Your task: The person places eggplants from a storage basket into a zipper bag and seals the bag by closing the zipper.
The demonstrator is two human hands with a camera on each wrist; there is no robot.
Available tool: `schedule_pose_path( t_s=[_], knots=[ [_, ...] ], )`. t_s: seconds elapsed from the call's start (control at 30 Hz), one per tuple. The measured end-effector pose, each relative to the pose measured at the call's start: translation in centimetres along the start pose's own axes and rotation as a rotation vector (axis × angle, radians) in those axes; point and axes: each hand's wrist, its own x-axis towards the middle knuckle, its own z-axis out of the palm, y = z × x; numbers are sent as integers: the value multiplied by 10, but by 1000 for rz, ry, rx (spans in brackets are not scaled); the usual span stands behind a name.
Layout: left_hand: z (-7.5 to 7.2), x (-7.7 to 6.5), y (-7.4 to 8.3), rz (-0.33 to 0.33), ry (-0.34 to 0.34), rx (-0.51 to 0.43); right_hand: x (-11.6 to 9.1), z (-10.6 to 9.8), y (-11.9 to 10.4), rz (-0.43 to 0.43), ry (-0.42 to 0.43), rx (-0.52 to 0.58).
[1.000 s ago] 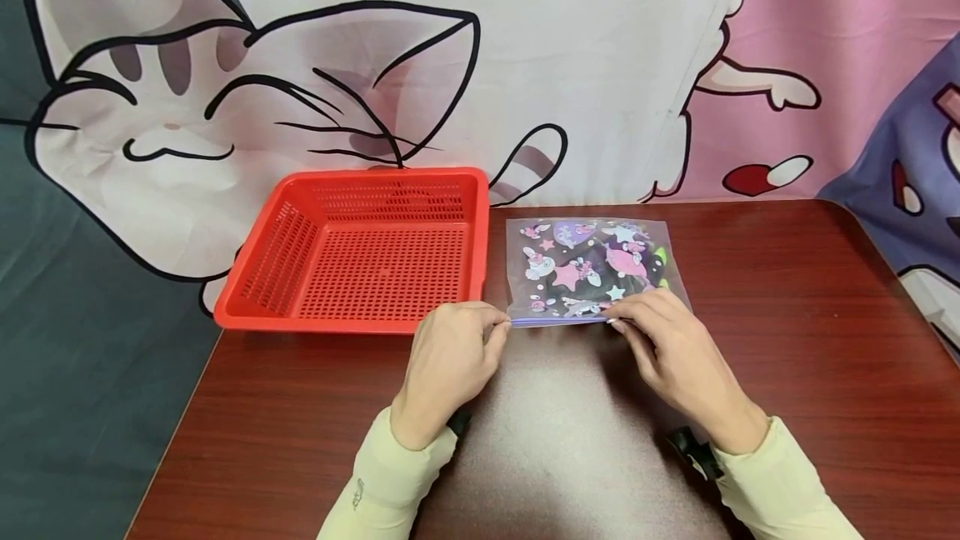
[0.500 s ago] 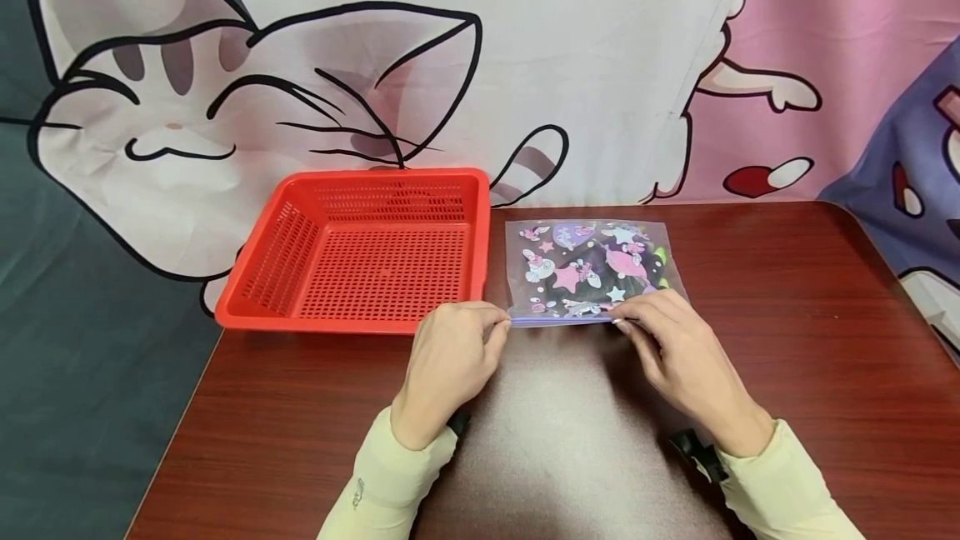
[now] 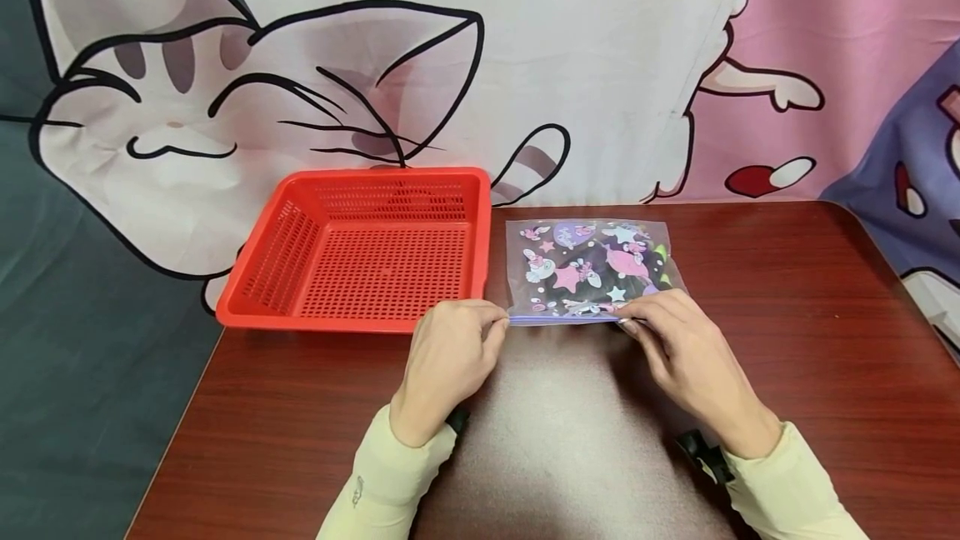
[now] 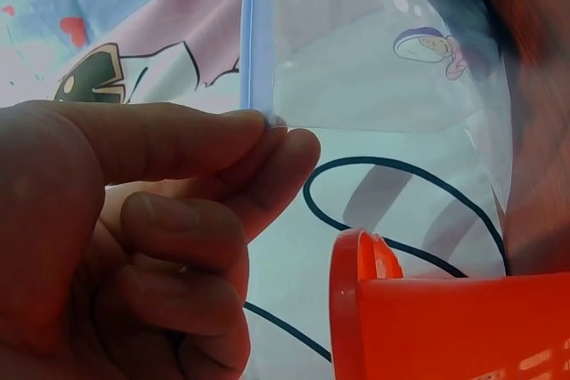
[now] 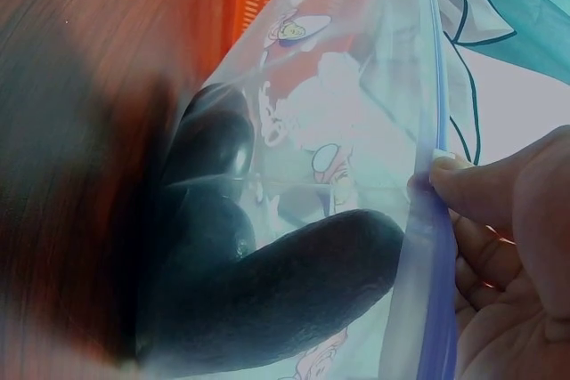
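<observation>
A clear printed zip bag (image 3: pixel 540 294) lies on the table, its purple zip strip (image 3: pixel 562 320) toward me. Thumb and forefinger of my left hand (image 3: pixel 450 357) pinch the strip's left end, as the left wrist view shows close up. Farther right along the same strip, my right hand (image 3: pixel 686 357) pinches it between thumb and fingers. Through the plastic, the right wrist view shows dark, smooth, long rounded items (image 5: pixel 294 291) inside; bits of bright green show near the bag's right side in the head view. The bag's front right corner is hidden behind my right hand.
A red perforated plastic basket (image 3: pixel 382 273) stands just left of the bag, with nothing in it; its front right corner is close to my left hand. Behind the brown table (image 3: pixel 810 340) hangs a cartoon-print cloth (image 3: pixel 600 48).
My right hand has slid a little to the right along the zip strip, still pinching it. The left hand keeps its hold at the left end. Bag and basket stay in place.
</observation>
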Motion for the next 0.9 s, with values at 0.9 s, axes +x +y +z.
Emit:
schedule_pose_path(
  t_s=[0.9],
  knots=[
    [0, 3, -2, -18, -12, 12, 0, 1, 4, -25, 74, -11]
  ],
)
